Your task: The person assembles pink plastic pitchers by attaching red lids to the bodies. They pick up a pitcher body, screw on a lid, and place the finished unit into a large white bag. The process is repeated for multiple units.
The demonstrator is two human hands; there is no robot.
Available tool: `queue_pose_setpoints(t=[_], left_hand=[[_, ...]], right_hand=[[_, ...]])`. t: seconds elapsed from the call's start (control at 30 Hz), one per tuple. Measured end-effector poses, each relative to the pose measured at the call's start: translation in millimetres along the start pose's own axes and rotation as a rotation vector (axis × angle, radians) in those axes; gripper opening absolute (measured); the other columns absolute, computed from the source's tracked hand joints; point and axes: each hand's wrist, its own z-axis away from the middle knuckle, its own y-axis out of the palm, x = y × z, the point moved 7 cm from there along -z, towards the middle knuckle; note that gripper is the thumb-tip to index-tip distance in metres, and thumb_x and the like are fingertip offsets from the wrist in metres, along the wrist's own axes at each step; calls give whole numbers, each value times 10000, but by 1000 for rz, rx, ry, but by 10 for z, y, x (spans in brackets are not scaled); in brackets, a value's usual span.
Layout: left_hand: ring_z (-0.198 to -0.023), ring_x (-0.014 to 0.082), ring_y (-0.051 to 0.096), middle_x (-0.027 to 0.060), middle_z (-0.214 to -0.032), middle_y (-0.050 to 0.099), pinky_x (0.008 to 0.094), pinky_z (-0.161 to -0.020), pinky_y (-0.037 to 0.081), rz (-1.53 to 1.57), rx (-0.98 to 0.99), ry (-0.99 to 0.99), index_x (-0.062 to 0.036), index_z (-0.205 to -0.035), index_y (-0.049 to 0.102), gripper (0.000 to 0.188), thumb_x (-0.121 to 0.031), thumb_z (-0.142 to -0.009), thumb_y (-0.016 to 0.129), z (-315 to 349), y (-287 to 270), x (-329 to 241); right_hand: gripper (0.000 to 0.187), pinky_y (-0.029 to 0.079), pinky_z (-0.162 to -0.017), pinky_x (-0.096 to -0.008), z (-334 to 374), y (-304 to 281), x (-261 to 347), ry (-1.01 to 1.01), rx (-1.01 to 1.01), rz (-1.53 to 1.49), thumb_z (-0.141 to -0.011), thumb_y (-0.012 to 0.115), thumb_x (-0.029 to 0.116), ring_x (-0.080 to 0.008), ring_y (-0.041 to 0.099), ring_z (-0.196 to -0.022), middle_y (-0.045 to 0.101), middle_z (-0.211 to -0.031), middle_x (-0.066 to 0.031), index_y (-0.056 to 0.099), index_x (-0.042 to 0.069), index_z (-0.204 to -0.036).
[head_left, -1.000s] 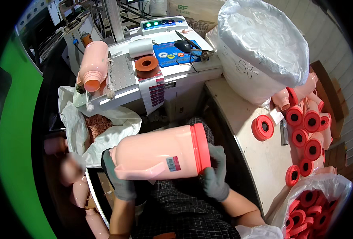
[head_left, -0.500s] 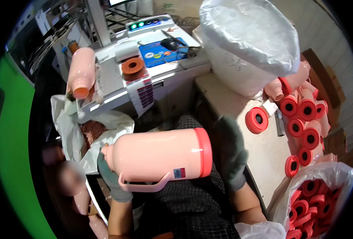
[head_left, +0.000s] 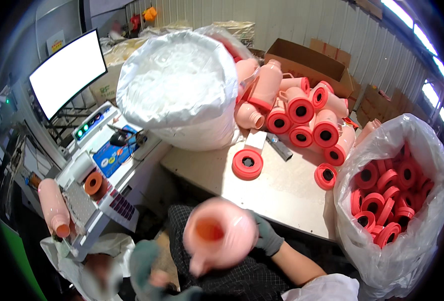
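Grey-gloved right hand point(head_left: 268, 236) grips the pink plastic jug point(head_left: 237, 237), so smooth it could slip; whether the blurry left hand point(head_left: 145, 270) is spread, I cannot tell.

The pale counter point(head_left: 282, 200) carries a white sack point(head_left: 192, 135), a heap of pink bottles point(head_left: 327, 118) (several with red bases point(head_left: 325, 144)), two red rings point(head_left: 247, 174), a white block point(head_left: 255, 140) and a grey bar point(head_left: 279, 146).

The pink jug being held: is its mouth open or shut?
Open: the pink jug has no lid on its mouth, and its orange inside shows.
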Motion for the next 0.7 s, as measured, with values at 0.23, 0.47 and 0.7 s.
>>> queue_pose_setpoints(t=[0.23,0.47,0.7], left_hand=[[-1264,336,546,192,-1381,564,437,-1104,413,259,132,-327,12,-1364,541,555,-217,-909,761,26,535,346],[-1229,314,576,164,-1334,608,418,-1079,438,384,338,-371,-18,-1342,567,488,-125,-906,760,-269,1408,491],[-1151,227,629,127,-1300,633,362,-1020,490,250,324,-955,-19,-1347,566,413,-65,-959,700,692,1221,1295]], right_hand=[[351,537,-1028,-368,-1524,-1423,1425,-374,-414,677,-996,635,188,-216,659,-1185,685,-1270,-105,638,37,-1313],[334,504,-749,-255,-2933,-2838,1526,-224,-735,-775,-993,650,391,-156,545,-771,545,-993,-23,573,80,-1089],[640,417,-1108,-464,-524,-4160,929,-216,-1326,1176,-831,789,222,-377,519,-1252,571,-1294,-206,520,-10,-1364]])
